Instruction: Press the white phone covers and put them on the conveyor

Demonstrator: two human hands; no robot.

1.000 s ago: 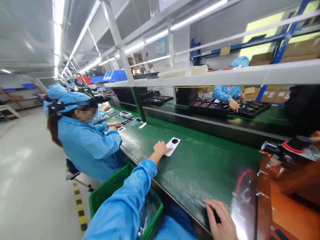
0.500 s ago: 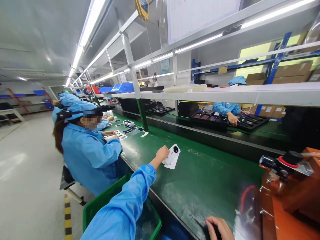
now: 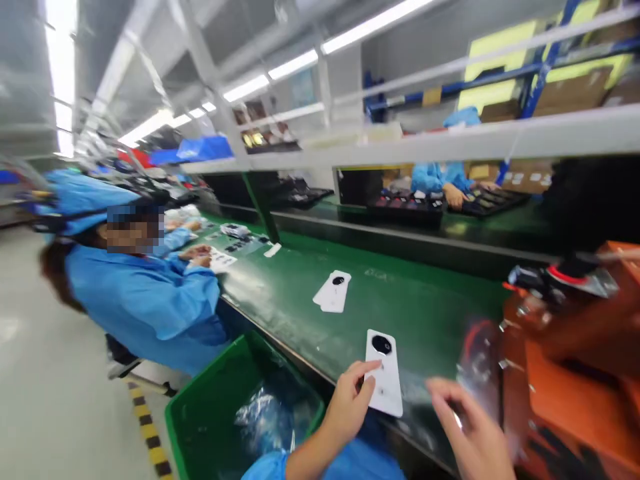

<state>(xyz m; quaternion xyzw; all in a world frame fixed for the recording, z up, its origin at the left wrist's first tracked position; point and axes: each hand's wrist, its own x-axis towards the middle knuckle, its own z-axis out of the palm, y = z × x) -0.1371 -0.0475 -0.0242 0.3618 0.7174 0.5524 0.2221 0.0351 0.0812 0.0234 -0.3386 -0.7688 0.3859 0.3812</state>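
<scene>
White panel [image 3: 389, 375] lies 12-to-6, our left hand [image 3: 349, 401] touching its 9 o'clock side.
Our right hand [image 3: 477, 433] stays apart, panel at its 10 o'clock; we cannot tell if either grips.

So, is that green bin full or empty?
Partly full: the green bin holds crumpled clear plastic, lying well below its rim.

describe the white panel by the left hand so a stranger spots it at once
Find the green worktop and go to its near edge, between the green bin and the orange machine. The white panel lies there, the left hand's fingers over it. Unlike the overlapping pair farther back, it lies singly.
</scene>
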